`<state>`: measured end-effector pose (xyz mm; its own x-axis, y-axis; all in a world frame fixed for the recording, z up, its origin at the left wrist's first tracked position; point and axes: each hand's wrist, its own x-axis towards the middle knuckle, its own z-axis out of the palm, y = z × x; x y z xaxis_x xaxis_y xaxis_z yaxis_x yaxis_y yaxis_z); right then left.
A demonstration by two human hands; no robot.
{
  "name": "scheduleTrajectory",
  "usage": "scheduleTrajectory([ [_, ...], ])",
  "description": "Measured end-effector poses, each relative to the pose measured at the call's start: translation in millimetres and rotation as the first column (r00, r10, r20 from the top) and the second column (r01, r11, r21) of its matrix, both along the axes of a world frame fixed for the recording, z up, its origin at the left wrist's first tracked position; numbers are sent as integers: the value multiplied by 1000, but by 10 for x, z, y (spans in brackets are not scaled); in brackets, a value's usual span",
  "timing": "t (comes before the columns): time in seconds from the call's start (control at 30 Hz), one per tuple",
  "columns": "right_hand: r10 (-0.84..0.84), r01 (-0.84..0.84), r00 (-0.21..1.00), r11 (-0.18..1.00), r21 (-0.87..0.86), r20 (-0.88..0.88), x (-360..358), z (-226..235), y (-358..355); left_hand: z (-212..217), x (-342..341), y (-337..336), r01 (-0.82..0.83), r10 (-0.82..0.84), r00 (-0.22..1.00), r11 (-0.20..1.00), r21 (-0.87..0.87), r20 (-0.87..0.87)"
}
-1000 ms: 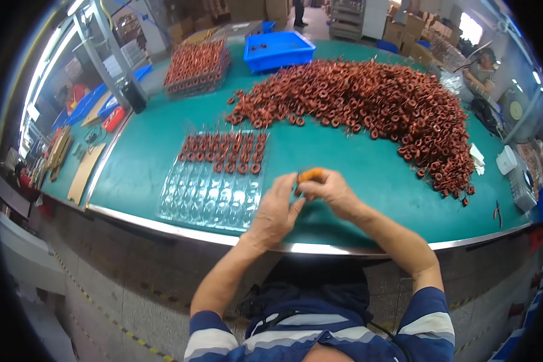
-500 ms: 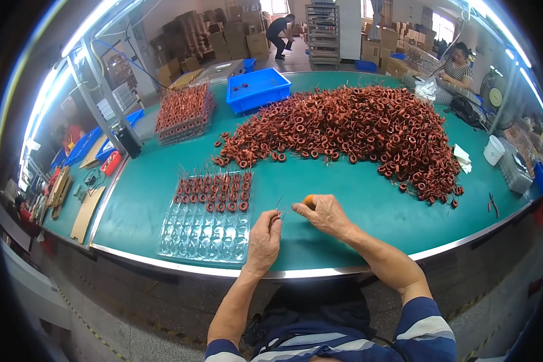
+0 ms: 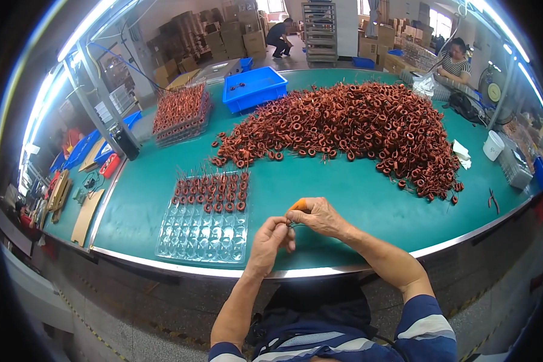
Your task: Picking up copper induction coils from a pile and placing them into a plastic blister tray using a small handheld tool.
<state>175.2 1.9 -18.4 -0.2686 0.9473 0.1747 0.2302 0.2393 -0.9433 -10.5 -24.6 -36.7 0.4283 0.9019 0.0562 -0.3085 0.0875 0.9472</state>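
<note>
My left hand [image 3: 268,242] is closed in a pinch in front of me, just right of the clear plastic tray [image 3: 204,232]. Its fingers hold a copper-red ring coil that they almost wholly hide; thin wire leads [image 3: 293,224] poke out between the two hands. My right hand [image 3: 323,218] is wrapped round an orange-handled tool [image 3: 300,206], whose working end is hidden at the left fingertips. The hands meet there. Several ring coils [image 3: 220,196] with upright leads fill the tray's far rows; its near pockets hold none.
A large heap of ring coils [image 3: 344,123] covers the far middle and right. Behind the tray stand filled stacked trays [image 3: 181,114] and a blue bin [image 3: 254,90]. Pliers [image 3: 493,201], a white cup [image 3: 493,148] and a seated person [image 3: 455,63] are at right.
My right hand has moved left and slightly down with the orange-handled tool, closing the gap to my left hand. My left fingers have shifted slightly right. The far person has bent lower.
</note>
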Motion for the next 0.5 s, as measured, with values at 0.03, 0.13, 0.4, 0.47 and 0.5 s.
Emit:
scheduleTrajectory([
  [0.03,-1,1,1000,1000,-4,1,1,9,-14,0,4,-13,-10,19,996,995,-97,92],
  [0.13,-34,25,997,991,132,65,-18,14,-39,-37,52,-25,-73,85,992,989,-127,89],
  [0.4,-239,72,958,742,667,162,-81,113,-112,-1,124,48,-238,239,971,970,-59,16],
  [0.47,-235,105,958,818,565,163,-65,176,-82,20,128,33,-230,233,970,972,-46,64],
  [0.5,-225,96,960,825,556,169,-85,147,-81,-2,150,49,-231,236,967,971,-60,91],
])
